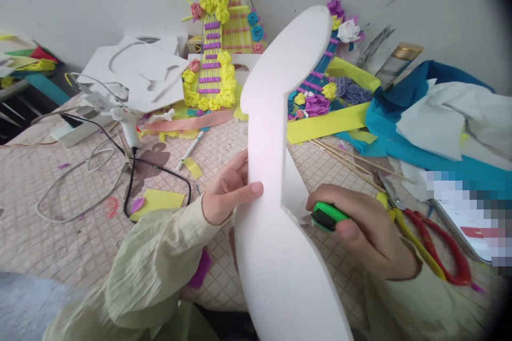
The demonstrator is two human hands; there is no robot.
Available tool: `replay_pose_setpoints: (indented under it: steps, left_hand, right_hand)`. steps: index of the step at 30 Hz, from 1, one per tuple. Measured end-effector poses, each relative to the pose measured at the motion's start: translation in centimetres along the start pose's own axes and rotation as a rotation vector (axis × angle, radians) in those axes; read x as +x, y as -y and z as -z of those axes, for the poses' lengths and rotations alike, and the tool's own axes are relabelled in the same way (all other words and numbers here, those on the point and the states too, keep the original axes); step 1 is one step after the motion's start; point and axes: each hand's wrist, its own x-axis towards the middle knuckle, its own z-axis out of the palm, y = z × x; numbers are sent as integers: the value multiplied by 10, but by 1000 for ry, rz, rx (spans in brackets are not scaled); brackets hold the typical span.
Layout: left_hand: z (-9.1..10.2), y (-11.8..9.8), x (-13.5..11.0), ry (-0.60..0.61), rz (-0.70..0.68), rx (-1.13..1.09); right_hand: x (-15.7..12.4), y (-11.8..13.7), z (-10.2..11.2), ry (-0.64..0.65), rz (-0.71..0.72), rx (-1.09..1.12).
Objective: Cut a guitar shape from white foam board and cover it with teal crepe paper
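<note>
plainly, everything hangs on the white cutout [264,144] lying at nine o'clock from the right hand [360,229], with the green-and-black cutter [328,216] between them. the cutter's front end points at nine o'clock, just beside the corner where the straight neck widens into the body; whether its tip touches the edge is too small to tell.

the cutout's long axis runs from twelve to six o'clock, its top lobe leaning toward one and its body swelling toward five, then passing out of view at the bottom. the left hand [232,189] is nearer, being on the cutout itself: it is clamped on the neck from the nine o'clock side, thumb flat on the face, the other fingers around or behind the edge. the right hand is closed around the cutter, its palm apart from the cutout.

the cutout looks smooth, matt and plain white, foam-like, with some thickness along its edges, and a small step shows under the lobe at its nine o'clock side. a white scrap [295,189] shows past the neck at three o'clock; i cannot tell if it is joined on. scissors [436,245] lie at three o'clock from the right hand, on the table [52,181].
</note>
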Motion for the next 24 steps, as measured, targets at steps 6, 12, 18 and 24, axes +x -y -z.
replay_pose_setpoints:
  steps: [6, 12, 18, 24]
  left_hand:
    - [-2, 0, 0, -22, -12, 13]
    - [-2, 0, 0, -29, -13, 13]
    - [-2, 1, 0, -19, -20, 0]
    - [-4, 0, -1, 4, -29, -1]
  right_hand:
    - [1, 3, -4, 19, 15, 17]
    - [2, 4, -5, 23, 19, -20]
    - [2, 5, -7, -11, 34, -59]
    - [0, 6, -10, -15, 41, -91]
